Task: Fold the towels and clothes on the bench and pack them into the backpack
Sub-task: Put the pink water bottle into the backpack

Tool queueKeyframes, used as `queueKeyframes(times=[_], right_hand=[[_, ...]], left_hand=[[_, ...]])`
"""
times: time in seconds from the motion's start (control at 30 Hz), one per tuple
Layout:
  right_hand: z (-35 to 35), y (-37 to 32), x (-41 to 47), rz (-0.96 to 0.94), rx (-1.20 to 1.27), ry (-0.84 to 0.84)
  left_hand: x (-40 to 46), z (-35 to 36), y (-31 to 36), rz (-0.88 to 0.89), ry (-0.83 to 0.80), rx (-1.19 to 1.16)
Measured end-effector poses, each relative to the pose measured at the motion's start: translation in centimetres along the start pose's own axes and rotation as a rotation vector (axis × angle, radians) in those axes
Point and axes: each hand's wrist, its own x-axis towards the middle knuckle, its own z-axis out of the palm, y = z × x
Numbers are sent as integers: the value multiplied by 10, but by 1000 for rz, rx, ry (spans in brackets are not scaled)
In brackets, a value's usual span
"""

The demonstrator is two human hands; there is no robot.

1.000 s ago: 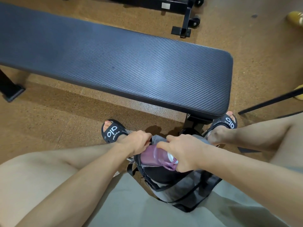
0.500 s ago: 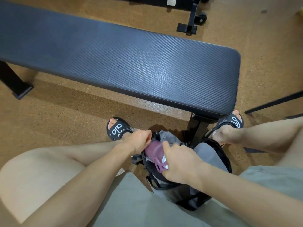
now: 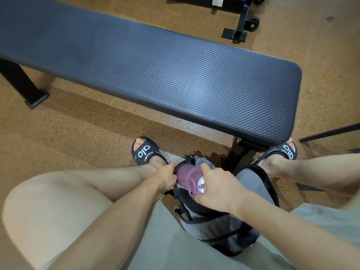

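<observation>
Pushing the purple plastic bottle (image 3: 187, 177) deeper into the grey fabric backpack (image 3: 251, 184) — our right hand (image 3: 216, 189) grasps it, our left hand (image 3: 165, 177) pinches the pocket edge — packing nears done.

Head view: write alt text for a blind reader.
A seated person's right hand pushes a purple bottle into a grey backpack on the floor, while the left hand holds its pocket open. A bare black bench stands ahead.
</observation>
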Motion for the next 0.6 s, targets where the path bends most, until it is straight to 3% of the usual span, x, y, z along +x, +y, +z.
queueKeyframes(times=[0.13, 0.3, 0.43, 0.6], right_hand=[[0, -4, 1, 2, 3, -4], [9, -13, -10, -38, -217, 50], [11, -11, -11, -8, -257, 57], [7, -3, 4, 136, -43, 20]], left_hand=[[-1, 1, -1, 42, 69, 20], [-10, 5, 3, 205, 164, 61], [-15, 6, 9, 304, 185, 123], [-13, 5, 15, 302, 213, 113]])
